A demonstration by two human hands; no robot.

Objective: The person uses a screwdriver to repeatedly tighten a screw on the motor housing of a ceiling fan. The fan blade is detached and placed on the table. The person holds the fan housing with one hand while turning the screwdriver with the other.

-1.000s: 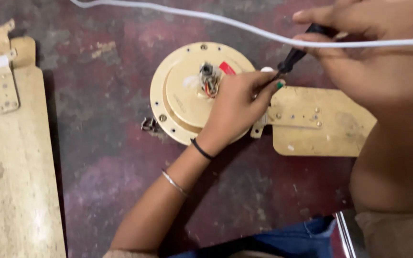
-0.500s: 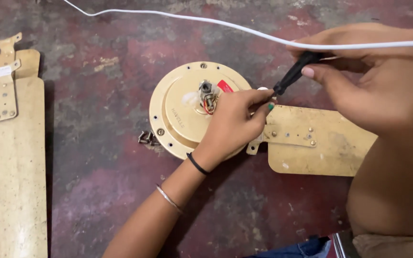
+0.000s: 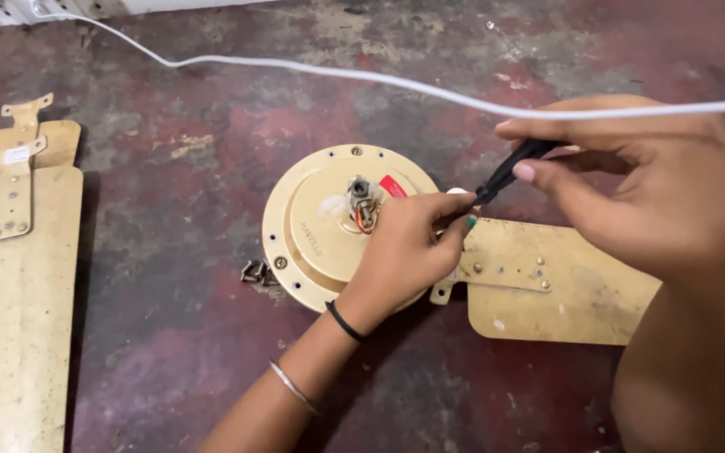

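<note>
Screwdriver [image 3: 509, 170] in pinching right-hand fingers [image 3: 539, 172], slanted, tip down-left toward fan motor [image 3: 312, 226].

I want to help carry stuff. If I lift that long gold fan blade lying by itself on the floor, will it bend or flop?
The loose fan blade looks like flat, thin metal, so it would probably stay stiff, perhaps flexing slightly. It is long, so it may feel awkward and tip toward one end. Its edges look thin, so hold it carefully.
</note>
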